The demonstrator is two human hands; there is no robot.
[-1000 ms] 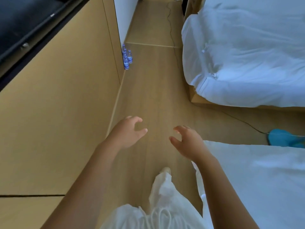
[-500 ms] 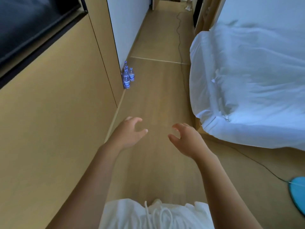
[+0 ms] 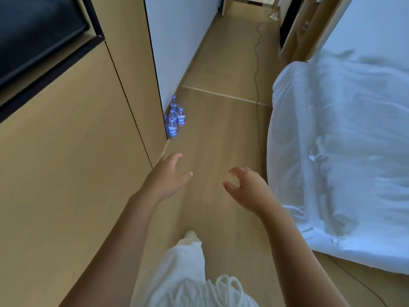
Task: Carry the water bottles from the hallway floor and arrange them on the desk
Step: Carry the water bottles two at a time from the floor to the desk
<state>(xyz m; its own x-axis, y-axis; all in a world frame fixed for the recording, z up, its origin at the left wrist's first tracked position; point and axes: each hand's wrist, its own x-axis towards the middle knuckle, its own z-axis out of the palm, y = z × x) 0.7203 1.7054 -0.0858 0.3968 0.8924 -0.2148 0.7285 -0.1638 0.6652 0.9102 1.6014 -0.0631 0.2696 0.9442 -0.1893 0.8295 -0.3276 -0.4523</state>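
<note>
Water bottles (image 3: 174, 120), a small upright cluster on the floor against the wall corner, now nearer than a moment ago yet well ahead of left hand (image 3: 164, 179) and right hand (image 3: 247, 188), both loose-fingered, empty, outstretched: approach under way, pickup pending.

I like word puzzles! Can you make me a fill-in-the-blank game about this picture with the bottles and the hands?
1. The water bottles stand on the ____, close to the white wall.
2. The left hand and the right hand are both holding ____.
3. The bed on the right is covered in sheets coloured ____.
4. A thin black ____ runs along the floor beside the bed.

Missing words: floor; nothing; white; cable
</note>
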